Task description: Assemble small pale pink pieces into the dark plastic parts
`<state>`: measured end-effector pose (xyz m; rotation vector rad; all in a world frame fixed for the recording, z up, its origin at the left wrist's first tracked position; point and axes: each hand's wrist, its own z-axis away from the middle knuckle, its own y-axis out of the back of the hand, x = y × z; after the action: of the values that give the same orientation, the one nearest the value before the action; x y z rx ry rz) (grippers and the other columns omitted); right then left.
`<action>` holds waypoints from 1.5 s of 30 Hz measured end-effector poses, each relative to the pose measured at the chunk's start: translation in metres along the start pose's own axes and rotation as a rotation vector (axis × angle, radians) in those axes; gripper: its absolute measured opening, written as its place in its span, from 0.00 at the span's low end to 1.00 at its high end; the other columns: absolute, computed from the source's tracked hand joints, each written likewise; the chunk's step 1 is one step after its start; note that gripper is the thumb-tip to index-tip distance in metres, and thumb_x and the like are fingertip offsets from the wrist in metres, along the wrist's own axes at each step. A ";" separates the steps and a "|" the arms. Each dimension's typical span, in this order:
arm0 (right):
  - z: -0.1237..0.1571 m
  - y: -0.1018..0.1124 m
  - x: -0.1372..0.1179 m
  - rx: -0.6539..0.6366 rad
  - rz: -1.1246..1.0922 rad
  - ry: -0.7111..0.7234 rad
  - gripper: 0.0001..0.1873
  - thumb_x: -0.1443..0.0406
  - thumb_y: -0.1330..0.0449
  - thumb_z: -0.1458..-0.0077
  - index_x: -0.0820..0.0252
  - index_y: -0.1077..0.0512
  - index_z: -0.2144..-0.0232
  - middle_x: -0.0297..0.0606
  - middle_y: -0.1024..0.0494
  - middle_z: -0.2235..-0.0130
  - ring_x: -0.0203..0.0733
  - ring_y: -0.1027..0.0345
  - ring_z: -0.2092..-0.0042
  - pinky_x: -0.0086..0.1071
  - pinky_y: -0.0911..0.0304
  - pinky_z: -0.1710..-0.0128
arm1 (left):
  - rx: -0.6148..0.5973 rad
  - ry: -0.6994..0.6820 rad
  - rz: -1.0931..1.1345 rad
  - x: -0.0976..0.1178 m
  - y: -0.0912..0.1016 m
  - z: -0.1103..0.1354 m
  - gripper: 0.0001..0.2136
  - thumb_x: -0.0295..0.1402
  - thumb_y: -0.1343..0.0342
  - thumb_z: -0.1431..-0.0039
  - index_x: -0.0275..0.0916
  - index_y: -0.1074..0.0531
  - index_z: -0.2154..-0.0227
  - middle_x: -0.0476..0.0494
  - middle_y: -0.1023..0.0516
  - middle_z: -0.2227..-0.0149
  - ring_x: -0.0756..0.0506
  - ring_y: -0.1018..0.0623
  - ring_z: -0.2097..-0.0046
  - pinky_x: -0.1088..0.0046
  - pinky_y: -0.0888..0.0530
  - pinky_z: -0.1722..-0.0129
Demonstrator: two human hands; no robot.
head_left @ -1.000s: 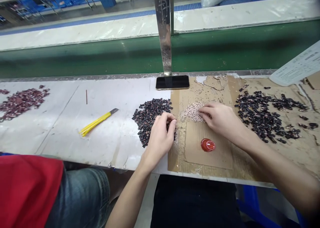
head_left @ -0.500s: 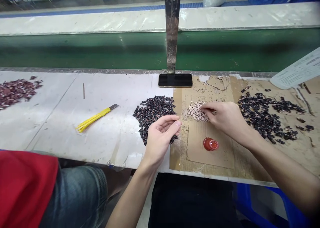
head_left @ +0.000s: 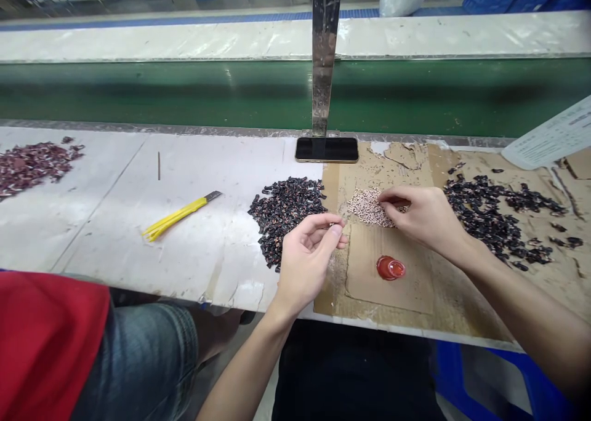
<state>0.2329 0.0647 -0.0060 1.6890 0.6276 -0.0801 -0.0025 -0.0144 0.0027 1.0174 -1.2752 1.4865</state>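
My right hand [head_left: 418, 215] reaches down at the right side of a pile of tiny pale pinkish pieces [head_left: 367, 207], its thumb and forefinger pinched at the pile; what lies between the fingertips is too small to make out. My left hand [head_left: 309, 252] hovers at the right edge of a heap of small black parts [head_left: 289, 208]. Its thumb meets the fingers around a tiny piece that I cannot name. Close to me on a cardboard sheet [head_left: 369, 292] sits a small red cup [head_left: 390, 268] with a shiny rim.
A second spread of black parts [head_left: 484, 218] lies on the right. Leftward are a yellow-handled cutter knife [head_left: 182, 216], a thin brown stick [head_left: 159, 165] and reddish parts [head_left: 37, 165]. A phone [head_left: 327, 149] rests below a metal post [head_left: 323, 70]. Another person's leg [head_left: 143, 353] is at left.
My left hand has moved slightly right, closer to the pale pile. My right hand has shifted a little right along the pile, still pinched. The whole view has shifted slightly.
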 end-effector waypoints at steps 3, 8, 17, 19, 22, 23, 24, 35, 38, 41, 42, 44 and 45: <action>-0.001 0.002 0.001 0.011 -0.021 -0.023 0.10 0.67 0.39 0.41 0.56 0.15 0.65 0.37 0.11 0.64 0.48 0.15 0.63 0.42 0.21 0.58 | -0.001 -0.001 -0.008 0.000 -0.001 0.000 0.05 0.31 0.35 0.37 0.37 0.21 0.60 0.45 0.16 0.65 0.50 0.17 0.66 0.69 0.16 0.58; -0.001 0.009 -0.001 0.012 -0.070 -0.037 0.08 0.65 0.36 0.40 0.57 0.15 0.63 0.39 0.11 0.62 0.47 0.16 0.62 0.42 0.21 0.57 | 0.005 -0.017 -0.007 -0.001 -0.003 0.001 0.04 0.29 0.35 0.37 0.37 0.19 0.61 0.46 0.15 0.66 0.50 0.16 0.65 0.71 0.15 0.58; 0.040 0.031 -0.026 -0.162 -1.155 -0.374 0.11 0.59 0.21 0.52 0.54 0.18 0.69 0.35 0.15 0.69 0.38 0.19 0.68 0.30 0.21 0.66 | -0.092 -0.282 -0.236 0.009 -0.026 0.017 0.05 0.29 0.36 0.34 0.41 0.16 0.59 0.45 0.12 0.60 0.49 0.15 0.67 0.70 0.14 0.62; 0.047 0.034 -0.032 -0.212 -1.256 -0.360 0.12 0.57 0.22 0.51 0.54 0.19 0.69 0.34 0.16 0.72 0.37 0.21 0.72 0.29 0.21 0.69 | -0.152 -0.336 -0.272 0.014 -0.031 0.020 0.05 0.29 0.35 0.33 0.41 0.16 0.57 0.45 0.12 0.59 0.48 0.14 0.66 0.71 0.14 0.62; 0.052 0.041 -0.039 -0.264 -1.260 -0.349 0.11 0.60 0.22 0.50 0.55 0.19 0.69 0.34 0.17 0.73 0.37 0.20 0.72 0.28 0.21 0.69 | -0.233 -0.395 -0.325 0.020 -0.033 0.022 0.06 0.28 0.35 0.33 0.41 0.17 0.56 0.45 0.11 0.58 0.47 0.13 0.62 0.70 0.14 0.60; 0.052 0.045 -0.041 -0.274 -1.234 -0.351 0.11 0.61 0.21 0.51 0.56 0.19 0.68 0.35 0.16 0.72 0.38 0.19 0.71 0.28 0.20 0.68 | -0.256 -0.405 -0.348 0.021 -0.032 0.022 0.06 0.27 0.36 0.33 0.41 0.17 0.57 0.45 0.11 0.58 0.46 0.13 0.62 0.70 0.14 0.58; 0.052 0.050 -0.043 -0.271 -1.191 -0.354 0.12 0.62 0.20 0.53 0.56 0.19 0.69 0.35 0.16 0.72 0.39 0.18 0.70 0.28 0.20 0.68 | -0.278 -0.413 -0.374 0.022 -0.031 0.023 0.06 0.27 0.36 0.33 0.41 0.17 0.57 0.45 0.11 0.59 0.46 0.13 0.61 0.69 0.14 0.57; 0.076 0.050 -0.066 -0.018 -0.933 -0.323 0.05 0.59 0.24 0.47 0.47 0.15 0.66 0.34 0.13 0.67 0.43 0.17 0.69 0.33 0.16 0.66 | -0.240 -0.432 -0.441 0.010 -0.033 0.033 0.04 0.27 0.41 0.29 0.40 0.23 0.60 0.46 0.14 0.63 0.48 0.16 0.65 0.72 0.17 0.61; 0.086 0.042 -0.073 0.049 -0.963 -0.343 0.04 0.59 0.25 0.46 0.46 0.15 0.66 0.35 0.13 0.67 0.44 0.17 0.68 0.35 0.15 0.66 | -0.215 -0.435 -0.445 0.003 -0.035 0.038 0.04 0.29 0.43 0.28 0.41 0.23 0.60 0.46 0.15 0.63 0.48 0.16 0.65 0.72 0.18 0.62; 0.092 0.040 -0.079 0.085 -0.954 -0.355 0.04 0.59 0.25 0.45 0.45 0.15 0.66 0.34 0.14 0.66 0.43 0.17 0.67 0.33 0.17 0.67 | -0.219 -0.477 -0.511 -0.001 -0.034 0.043 0.05 0.29 0.43 0.27 0.41 0.23 0.59 0.46 0.15 0.63 0.48 0.17 0.64 0.72 0.19 0.61; 0.093 0.040 -0.080 0.089 -0.950 -0.356 0.03 0.58 0.26 0.45 0.45 0.16 0.66 0.33 0.14 0.66 0.43 0.17 0.66 0.33 0.17 0.66 | -0.218 -0.496 -0.533 -0.002 -0.034 0.044 0.05 0.29 0.43 0.27 0.41 0.23 0.59 0.46 0.15 0.62 0.47 0.17 0.64 0.71 0.19 0.60; 0.095 0.040 -0.081 0.081 -0.942 -0.354 0.03 0.58 0.27 0.43 0.45 0.17 0.66 0.33 0.15 0.65 0.43 0.18 0.65 0.33 0.18 0.66 | -0.214 -0.532 -0.561 -0.004 -0.034 0.046 0.04 0.27 0.43 0.28 0.40 0.23 0.59 0.45 0.14 0.62 0.47 0.16 0.63 0.72 0.19 0.59; 0.096 0.039 -0.081 0.071 -0.938 -0.353 0.02 0.58 0.28 0.42 0.45 0.17 0.65 0.33 0.15 0.65 0.43 0.18 0.65 0.33 0.18 0.65 | -0.209 -0.549 -0.564 -0.004 -0.035 0.046 0.04 0.26 0.43 0.28 0.39 0.24 0.59 0.45 0.14 0.62 0.47 0.16 0.62 0.73 0.19 0.58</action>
<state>0.2098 -0.0571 0.0386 1.2702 1.0972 -1.0484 0.0335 -0.0588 0.0130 1.5447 -1.3212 0.6489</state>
